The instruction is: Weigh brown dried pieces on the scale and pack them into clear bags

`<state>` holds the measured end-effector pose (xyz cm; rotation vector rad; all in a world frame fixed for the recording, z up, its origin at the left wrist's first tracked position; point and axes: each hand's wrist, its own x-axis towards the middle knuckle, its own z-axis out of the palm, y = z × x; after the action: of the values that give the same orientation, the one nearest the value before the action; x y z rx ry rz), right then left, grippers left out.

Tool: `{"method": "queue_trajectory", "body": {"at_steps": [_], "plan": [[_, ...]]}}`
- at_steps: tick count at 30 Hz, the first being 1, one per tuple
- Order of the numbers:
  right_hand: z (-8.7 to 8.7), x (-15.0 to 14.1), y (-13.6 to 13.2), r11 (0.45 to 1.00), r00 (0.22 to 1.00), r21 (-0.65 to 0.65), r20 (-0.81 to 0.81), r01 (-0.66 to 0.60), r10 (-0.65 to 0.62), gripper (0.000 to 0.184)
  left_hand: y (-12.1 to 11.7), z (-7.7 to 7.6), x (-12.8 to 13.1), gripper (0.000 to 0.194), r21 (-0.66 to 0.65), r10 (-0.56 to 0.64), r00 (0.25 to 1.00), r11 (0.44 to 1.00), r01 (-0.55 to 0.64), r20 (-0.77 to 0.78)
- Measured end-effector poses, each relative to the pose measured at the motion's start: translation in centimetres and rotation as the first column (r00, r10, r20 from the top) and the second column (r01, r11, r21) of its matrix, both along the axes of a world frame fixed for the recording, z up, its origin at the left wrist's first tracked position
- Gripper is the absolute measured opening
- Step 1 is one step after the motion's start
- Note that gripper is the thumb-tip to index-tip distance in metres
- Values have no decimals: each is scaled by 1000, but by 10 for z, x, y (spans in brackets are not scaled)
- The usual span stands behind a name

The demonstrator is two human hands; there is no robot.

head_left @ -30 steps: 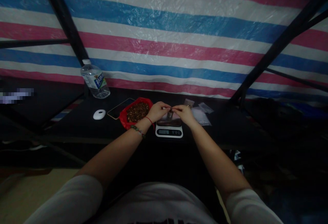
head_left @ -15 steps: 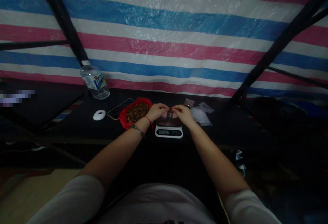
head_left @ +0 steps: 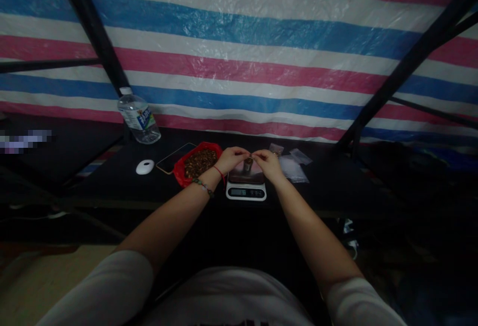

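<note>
Head view: left hand (head_left: 232, 160) and right hand (head_left: 267, 163) pinch small bag (head_left: 248, 163) shut above scale (head_left: 246, 191); loosened pinch risks spilling contents beneath.

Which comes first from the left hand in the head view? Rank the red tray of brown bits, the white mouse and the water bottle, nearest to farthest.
1. Red tray of brown bits: just left of the left hand, beside it.
2. White mouse: farther left on the black table, past the phone.
3. Water bottle: far left, at the table's back by the striped tarp.
</note>
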<state>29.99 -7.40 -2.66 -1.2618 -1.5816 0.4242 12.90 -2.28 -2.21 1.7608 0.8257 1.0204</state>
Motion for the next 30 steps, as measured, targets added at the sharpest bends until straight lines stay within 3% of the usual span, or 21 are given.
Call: {"method": "queue_trajectory", "body": {"at_steps": [8,14,22,27,30], "plan": [[5,3,2,998,994,-29,98,49,-46,17,-6,3,8,21,-5,28,1000,1000,-28,-12],[4,4,4,986,991,-151,127,68,-49,17,-11,12,2,29,69,193,981,979,-190,-27],[9,6,8,970,974,-218,221,104,-55,25,-28,19,-27,18,125,245,968,963,-237,-51],[12,6,8,969,976,-207,198,134,-92,29,-42,19,-56,19,287,351,935,902,-321,-56],[11,13,6,968,983,-207,140,143,-115,30,-46,17,-81,20,425,402,898,854,-298,-178]]}}
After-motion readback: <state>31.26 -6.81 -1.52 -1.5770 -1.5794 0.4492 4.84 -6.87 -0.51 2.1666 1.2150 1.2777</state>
